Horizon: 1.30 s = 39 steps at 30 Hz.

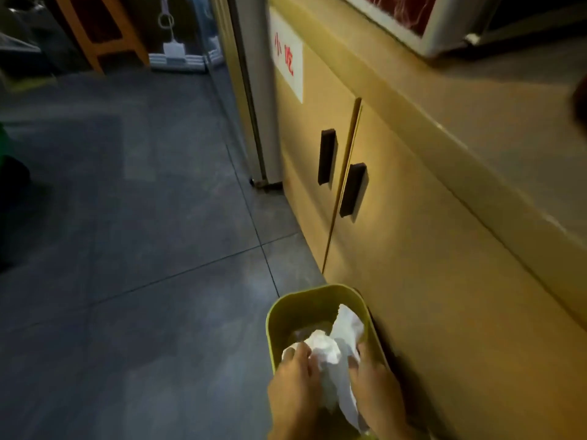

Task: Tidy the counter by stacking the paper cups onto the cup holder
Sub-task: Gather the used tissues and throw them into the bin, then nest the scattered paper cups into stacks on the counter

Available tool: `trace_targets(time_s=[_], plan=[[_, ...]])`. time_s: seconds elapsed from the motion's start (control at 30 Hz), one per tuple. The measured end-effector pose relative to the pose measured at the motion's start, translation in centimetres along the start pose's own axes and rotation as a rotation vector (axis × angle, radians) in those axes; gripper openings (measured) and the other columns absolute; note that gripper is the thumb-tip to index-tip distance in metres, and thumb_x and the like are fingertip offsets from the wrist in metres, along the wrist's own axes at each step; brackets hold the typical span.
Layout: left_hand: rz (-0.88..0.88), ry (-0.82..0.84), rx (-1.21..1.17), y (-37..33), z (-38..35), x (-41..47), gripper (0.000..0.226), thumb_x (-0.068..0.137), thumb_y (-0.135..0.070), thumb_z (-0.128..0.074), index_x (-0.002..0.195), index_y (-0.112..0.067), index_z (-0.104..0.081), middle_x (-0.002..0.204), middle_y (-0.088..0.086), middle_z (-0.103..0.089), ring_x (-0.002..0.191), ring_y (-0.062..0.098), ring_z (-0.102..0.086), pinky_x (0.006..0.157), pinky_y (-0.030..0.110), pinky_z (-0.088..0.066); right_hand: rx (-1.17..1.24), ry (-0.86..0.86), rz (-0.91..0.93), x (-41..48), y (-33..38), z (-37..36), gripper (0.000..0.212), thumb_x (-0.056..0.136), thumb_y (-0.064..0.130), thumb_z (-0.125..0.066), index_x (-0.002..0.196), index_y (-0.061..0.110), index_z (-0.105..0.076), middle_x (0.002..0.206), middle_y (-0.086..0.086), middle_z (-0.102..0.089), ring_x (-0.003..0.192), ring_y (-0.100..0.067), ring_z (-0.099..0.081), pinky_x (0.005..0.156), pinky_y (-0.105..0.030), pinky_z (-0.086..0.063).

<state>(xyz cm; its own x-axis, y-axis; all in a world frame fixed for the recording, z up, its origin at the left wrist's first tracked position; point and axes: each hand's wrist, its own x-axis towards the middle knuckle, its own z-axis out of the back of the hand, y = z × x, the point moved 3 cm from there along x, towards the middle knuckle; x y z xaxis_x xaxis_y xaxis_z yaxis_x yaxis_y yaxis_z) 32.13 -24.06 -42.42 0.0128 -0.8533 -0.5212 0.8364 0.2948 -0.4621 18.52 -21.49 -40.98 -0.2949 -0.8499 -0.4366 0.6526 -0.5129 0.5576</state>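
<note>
Both hands down over a yellow-green bin (287, 308) on the grey tile floor (143, 217), bin set tight against the base of the tan cabinet (428, 249). Crumpled white paper (333, 347) bunched between the hands, upper end inside the bin mouth, lower end trailing toward the wrists; probably held low and centred so the wad drops inside, not over the rim. Left hand (295, 385) on the left side of the wad, fingers (300, 350) curled over it, closed lightly rather than clenched. Right hand (374, 385) on the right side, fingers (360, 352) bent and pressed into the paper, thumb not visible. Grip shared: both hands pinching the same wad, neither spread open. Some pale material deeper in the bin, too blurred to name. No paper cups and no cup holder anywhere in view; counter top out of frame up and to the right, only its front edge and a white-framed appliance (444, 33) showing, so location of the task's things cannot be told. Cabinet doors shut, two dark handles (327, 157) side by side, a white sign with red characters (286, 55) farther along. Reads as a waste-clearing side step; cup stacking apparently not begun here.
</note>
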Motion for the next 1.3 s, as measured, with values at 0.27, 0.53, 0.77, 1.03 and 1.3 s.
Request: trace_targets(time_s=[0.27,0.53,0.77,1.03,1.3], plan=[[-0.211,0.137,0.375,1.1,-3.3,0.7,0.05,0.093,-0.04,-0.038,0.139,-0.025,-0.027,0.149,0.003,-0.035,0.135,0.024,-0.033,0.113,0.039,-0.03,-0.397,0.337,0.086,2.0,-3.1,-2.9,0.072,0.085,0.029,-0.056,0.142,0.02,-0.013,0.137,-0.008,-0.043,0.123,-0.025,-0.042,0.101,-0.034,-0.04],[-0.261,-0.014,0.34,-3.7,5.5,-3.0,0.06,0.089,-0.043,-0.04,0.144,-0.025,-0.024,0.152,0.001,-0.03,0.14,0.022,-0.025,0.116,0.037,-0.02,-0.429,0.226,0.228,-1.8,4.4,4.7,0.073,0.089,0.046,-0.046,0.145,0.02,-0.006,0.149,-0.007,-0.029,0.123,-0.028,-0.043,0.097,-0.038,-0.038],[-0.369,-0.221,0.156,-11.4,17.7,-8.5,0.057,0.088,-0.041,-0.049,0.14,-0.024,-0.033,0.146,0.0,-0.04,0.133,0.019,-0.036,0.108,0.033,-0.031,-0.348,0.027,0.327,-7.4,13.5,15.9,0.076,0.087,0.049,-0.048,0.145,0.022,-0.008,0.152,-0.005,-0.024,0.133,-0.026,-0.031,0.108,-0.039,-0.031],[-0.626,-0.441,0.002,-21.6,29.0,-15.1,0.059,0.088,-0.047,-0.05,0.14,-0.025,-0.036,0.147,0.002,-0.042,0.135,0.019,-0.035,0.112,0.037,-0.027,-0.321,-0.278,0.492,-13.4,21.9,27.8,0.081,0.084,0.052,-0.047,0.142,0.033,0.006,0.156,0.001,-0.011,0.141,-0.018,-0.015,0.112,-0.037,-0.018],[-0.871,-0.407,-0.052,-30.7,35.2,-22.6,0.056,0.088,-0.047,-0.048,0.138,-0.025,-0.038,0.142,-0.002,-0.047,0.131,0.016,-0.04,0.108,0.038,-0.035,-0.315,-0.59,0.474,-20.9,24.8,40.0,0.077,0.083,0.055,-0.049,0.144,0.028,-0.011,0.15,-0.002,-0.03,0.135,-0.02,-0.032,0.107,-0.036,-0.029]])
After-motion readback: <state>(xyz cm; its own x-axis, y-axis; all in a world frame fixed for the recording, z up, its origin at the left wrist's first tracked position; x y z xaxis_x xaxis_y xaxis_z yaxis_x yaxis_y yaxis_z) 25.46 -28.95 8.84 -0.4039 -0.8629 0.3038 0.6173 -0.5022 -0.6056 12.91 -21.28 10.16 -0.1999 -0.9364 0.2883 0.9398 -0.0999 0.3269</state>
